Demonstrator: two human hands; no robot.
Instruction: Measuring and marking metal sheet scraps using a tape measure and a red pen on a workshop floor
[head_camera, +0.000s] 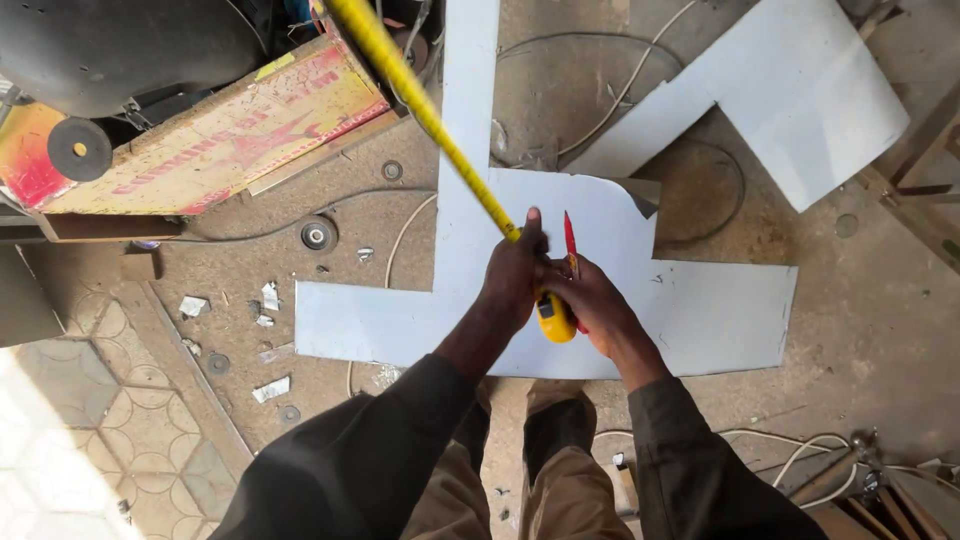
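A yellow tape measure (555, 318) is gripped between both hands, held close together over a pale grey metal sheet (700, 310) on the dusty floor. The left hand (515, 270) is pressed down on the yellow blade (420, 105), which is stretched up and away past the top of the view. The right hand (590, 300) is closed around the case, and a red pen (570, 238) is pinched in it too. A second cut sheet (790, 90) is seen upper right. A painted wooden board (220, 135) is propped upper left, beside a grinding disc (318, 234), white cables (620, 95) and metal scraps (270, 390).
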